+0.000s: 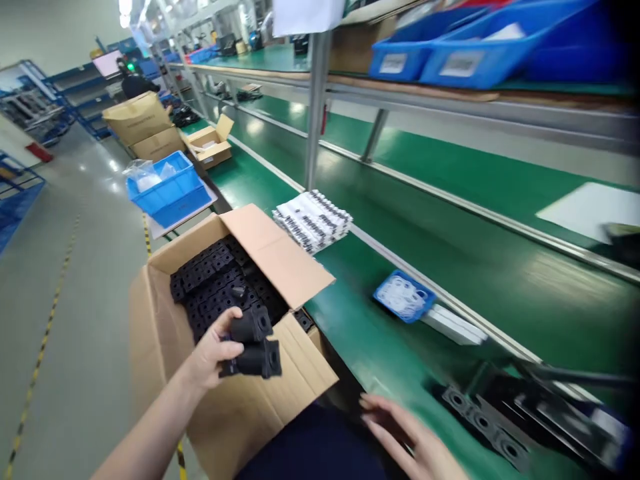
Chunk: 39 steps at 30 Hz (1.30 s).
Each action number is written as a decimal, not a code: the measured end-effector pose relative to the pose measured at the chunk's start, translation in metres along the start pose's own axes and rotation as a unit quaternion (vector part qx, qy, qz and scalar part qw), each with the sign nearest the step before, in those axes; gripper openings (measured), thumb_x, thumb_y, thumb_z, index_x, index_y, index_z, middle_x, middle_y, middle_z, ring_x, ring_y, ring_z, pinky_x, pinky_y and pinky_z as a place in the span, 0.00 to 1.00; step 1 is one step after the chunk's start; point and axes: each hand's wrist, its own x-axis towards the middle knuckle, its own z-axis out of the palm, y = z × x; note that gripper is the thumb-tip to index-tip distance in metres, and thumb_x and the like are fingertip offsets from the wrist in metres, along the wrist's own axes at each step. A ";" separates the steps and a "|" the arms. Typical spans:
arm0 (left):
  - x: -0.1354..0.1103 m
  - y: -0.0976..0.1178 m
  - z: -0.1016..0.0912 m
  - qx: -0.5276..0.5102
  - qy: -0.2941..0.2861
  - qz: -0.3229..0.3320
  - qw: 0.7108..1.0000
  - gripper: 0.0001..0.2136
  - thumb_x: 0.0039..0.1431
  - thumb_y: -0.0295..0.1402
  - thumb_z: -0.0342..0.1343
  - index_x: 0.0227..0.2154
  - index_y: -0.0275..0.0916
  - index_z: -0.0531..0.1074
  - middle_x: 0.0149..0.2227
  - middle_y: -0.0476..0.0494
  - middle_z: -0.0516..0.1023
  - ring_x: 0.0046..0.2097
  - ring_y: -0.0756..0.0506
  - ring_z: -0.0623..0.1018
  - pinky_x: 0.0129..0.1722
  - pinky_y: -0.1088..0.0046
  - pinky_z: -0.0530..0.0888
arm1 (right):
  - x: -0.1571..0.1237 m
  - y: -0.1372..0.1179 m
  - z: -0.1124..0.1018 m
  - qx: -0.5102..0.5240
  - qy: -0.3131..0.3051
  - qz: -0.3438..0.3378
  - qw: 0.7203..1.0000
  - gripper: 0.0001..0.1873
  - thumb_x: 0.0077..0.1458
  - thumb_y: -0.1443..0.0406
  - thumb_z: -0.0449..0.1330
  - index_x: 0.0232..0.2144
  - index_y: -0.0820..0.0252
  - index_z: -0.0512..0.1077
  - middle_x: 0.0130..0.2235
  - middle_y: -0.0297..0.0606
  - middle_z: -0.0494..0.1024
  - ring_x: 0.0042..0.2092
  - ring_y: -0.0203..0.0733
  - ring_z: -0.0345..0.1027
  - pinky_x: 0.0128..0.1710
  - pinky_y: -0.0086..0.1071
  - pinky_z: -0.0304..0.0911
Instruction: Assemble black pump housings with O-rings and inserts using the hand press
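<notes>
A long green conveyor bench (450, 220) runs on a slant from the upper left of the frame down to the lower right and fills most of the right half. Above it, in the upper right corner, a shelf carries shallow blue plastic bins (480, 53) with white labels.

In the lower left stands a large open brown cardboard box (235, 413), its flaps folded outward and one flap resting against the bench edge. It is packed with rows of small black moulded plastic blocks (210, 283). Beyond it, left of centre, a blue plastic crate (170, 193) holds clear bags, and further back more brown cartons (143, 120) are stacked beside the line. A person in dark clothes (134, 83) stands far off in the upper left.

At the centre of the frame, a flat stack of white packets printed with black (313, 220) lies on the bench, just beside the box flap. Right of centre sits a small blue tray of white rings (403, 297). A blurred row of black parts with round holes (480, 420) lies in the lower right.

The left hand (213, 353) is over the open box, its fingers curled tight around two black plastic blocks (255, 343), one stacked on the other. The right hand (415, 440) is low at the bottom edge beside the bench, fingers spread loose and holding nothing.
</notes>
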 end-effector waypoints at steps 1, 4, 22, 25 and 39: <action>0.003 -0.010 0.023 -0.057 -0.031 -0.013 0.998 0.32 0.39 0.42 0.68 0.50 0.50 0.64 0.47 0.46 0.77 0.44 0.38 0.80 0.45 0.56 0.76 | -0.001 -0.024 0.001 0.052 0.010 -0.028 0.998 0.22 0.60 0.53 0.57 0.53 0.56 0.71 0.49 0.46 0.78 0.48 0.48 0.75 0.51 0.37 0.72; 0.014 -0.037 0.087 -0.131 -0.128 -0.062 0.981 0.31 0.37 0.41 0.69 0.47 0.51 0.65 0.48 0.47 0.77 0.48 0.37 0.79 0.48 0.54 0.74 | -0.009 -0.077 0.004 0.196 0.022 -0.126 0.972 0.32 0.60 0.54 0.61 0.62 0.53 0.58 0.59 0.48 0.69 0.50 0.46 0.73 0.47 0.37 0.74; 0.068 -0.099 0.240 0.009 -0.293 -0.162 0.942 0.30 0.39 0.43 0.73 0.47 0.46 0.71 0.46 0.45 0.79 0.47 0.41 0.79 0.50 0.63 0.75 | -0.067 -0.019 -0.019 0.084 0.362 -0.082 0.925 0.40 0.54 0.66 0.64 0.65 0.53 0.52 0.55 0.44 0.65 0.55 0.47 0.65 0.58 0.44 0.65; 0.077 -0.107 0.255 0.084 -0.322 -0.136 0.933 0.28 0.41 0.42 0.72 0.48 0.43 0.74 0.47 0.42 0.79 0.51 0.39 0.77 0.52 0.63 0.73 | -0.070 -0.005 -0.026 0.053 0.367 -0.043 0.928 0.39 0.58 0.65 0.61 0.67 0.53 0.49 0.55 0.46 0.65 0.56 0.48 0.65 0.58 0.46 0.65; 0.136 -0.177 0.300 0.406 -0.466 0.032 0.786 0.25 0.50 0.30 0.60 0.54 0.41 0.71 0.58 0.39 0.73 0.60 0.38 0.70 0.63 0.57 0.64 | -0.041 0.095 -0.022 -0.159 0.377 0.132 0.903 0.26 0.67 0.63 0.52 0.65 0.61 0.56 0.48 0.49 0.68 0.39 0.47 0.74 0.39 0.40 0.73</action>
